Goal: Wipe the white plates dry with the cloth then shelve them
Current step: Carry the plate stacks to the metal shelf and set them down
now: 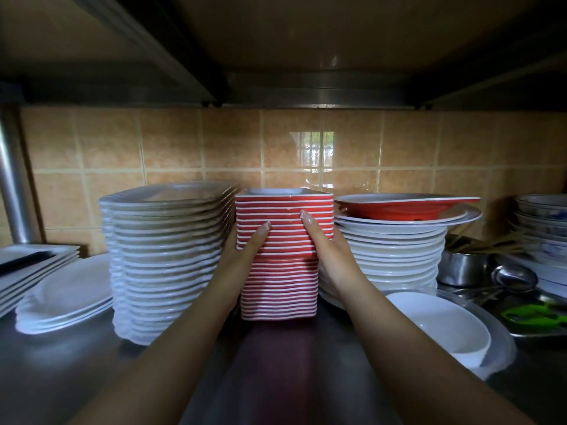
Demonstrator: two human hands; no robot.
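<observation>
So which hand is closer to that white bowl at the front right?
Right. The right hand grips the red stack's right side, just up-left of the white bowl; the left hand grips its far side.

We see a steel shelf (76,372) bearing white plate stacks (165,265), a red stack (280,271), and a bowl (441,326).
</observation>
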